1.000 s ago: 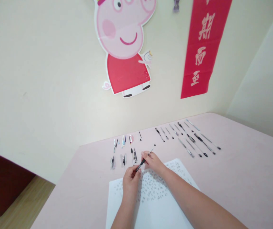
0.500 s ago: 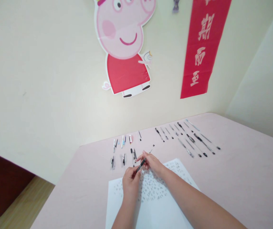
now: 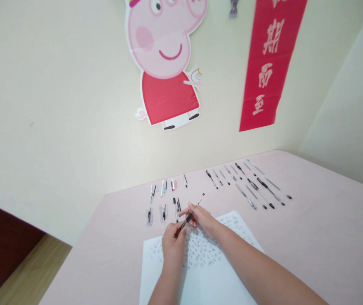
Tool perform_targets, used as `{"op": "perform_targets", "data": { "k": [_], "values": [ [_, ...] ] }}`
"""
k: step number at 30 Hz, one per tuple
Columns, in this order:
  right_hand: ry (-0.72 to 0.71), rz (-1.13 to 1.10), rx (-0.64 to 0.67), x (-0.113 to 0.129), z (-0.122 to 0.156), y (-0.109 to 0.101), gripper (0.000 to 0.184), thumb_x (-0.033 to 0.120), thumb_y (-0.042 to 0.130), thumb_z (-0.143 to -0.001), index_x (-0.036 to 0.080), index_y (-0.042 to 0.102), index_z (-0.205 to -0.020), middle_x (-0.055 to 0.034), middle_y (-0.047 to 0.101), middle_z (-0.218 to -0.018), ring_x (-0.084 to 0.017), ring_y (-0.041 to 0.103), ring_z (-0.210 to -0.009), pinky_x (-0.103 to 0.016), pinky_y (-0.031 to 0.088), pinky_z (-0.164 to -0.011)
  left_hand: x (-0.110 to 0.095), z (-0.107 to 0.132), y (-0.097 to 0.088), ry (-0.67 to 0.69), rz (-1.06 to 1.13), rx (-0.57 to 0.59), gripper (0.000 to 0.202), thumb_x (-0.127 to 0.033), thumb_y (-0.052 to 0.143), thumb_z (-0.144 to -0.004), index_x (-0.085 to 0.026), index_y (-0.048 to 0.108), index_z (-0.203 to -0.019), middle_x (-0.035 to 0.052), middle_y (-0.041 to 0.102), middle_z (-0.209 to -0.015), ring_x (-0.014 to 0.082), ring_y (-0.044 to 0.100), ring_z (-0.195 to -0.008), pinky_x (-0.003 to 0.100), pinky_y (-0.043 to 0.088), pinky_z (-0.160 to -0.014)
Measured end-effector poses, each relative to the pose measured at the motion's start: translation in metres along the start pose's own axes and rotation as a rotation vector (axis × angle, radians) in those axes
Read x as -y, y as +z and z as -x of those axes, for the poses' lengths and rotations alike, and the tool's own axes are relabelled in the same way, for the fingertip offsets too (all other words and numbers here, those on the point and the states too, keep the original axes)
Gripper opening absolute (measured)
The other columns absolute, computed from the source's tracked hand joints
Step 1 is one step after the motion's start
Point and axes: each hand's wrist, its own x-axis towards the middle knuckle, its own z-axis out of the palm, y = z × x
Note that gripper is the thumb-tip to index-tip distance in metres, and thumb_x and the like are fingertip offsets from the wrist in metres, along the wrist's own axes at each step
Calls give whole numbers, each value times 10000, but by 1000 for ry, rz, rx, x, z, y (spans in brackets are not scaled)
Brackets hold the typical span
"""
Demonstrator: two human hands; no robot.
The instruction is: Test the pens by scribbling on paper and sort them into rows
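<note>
Between my two hands, above the written paper, is a gel pen (image 3: 188,218) with a dark lower part and a clear barrel slanting up to the right, ending in a dark tip. My left hand (image 3: 172,237) pinches its lower dark end. Closed around the middle of the same pen is my right hand (image 3: 202,217), with a finger stretched out to the left. Under both hands lies a white sheet of paper (image 3: 207,281) covered in small handwritten characters. Just beyond the hands, a black-capped pen (image 3: 175,205) and a dark refill (image 3: 179,204) lie side by side.
Several pens and refills (image 3: 265,186) lie in slanted rows at the back right of the pink table (image 3: 105,262). Back left are small packets with refills (image 3: 163,212) and a pink item (image 3: 173,185). A wall with a pig cutout (image 3: 170,97) and red banner (image 3: 265,63) stands behind.
</note>
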Motion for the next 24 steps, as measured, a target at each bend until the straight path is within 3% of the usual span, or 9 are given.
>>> {"op": "perform_targets", "data": {
  "k": [8,24],
  "values": [
    [57,-7,24,2,2,-1,672,688,392,-813,95,699,-885,98,282,-405,-59,224,-363,-209,196,-394,5,0,1,1,-4,-3,211,-320,625,-692,-215,760,-815,41,637,-656,193,568,-634,300,438,-611],
    [77,-9,57,5,5,-3,673,682,409,-799,80,692,-899,116,250,-387,-52,177,-351,-220,127,-402,4,2,1,-30,9,17,216,-340,624,-703,-214,760,-815,37,630,-658,190,572,-632,300,444,-619]
  ]
}}
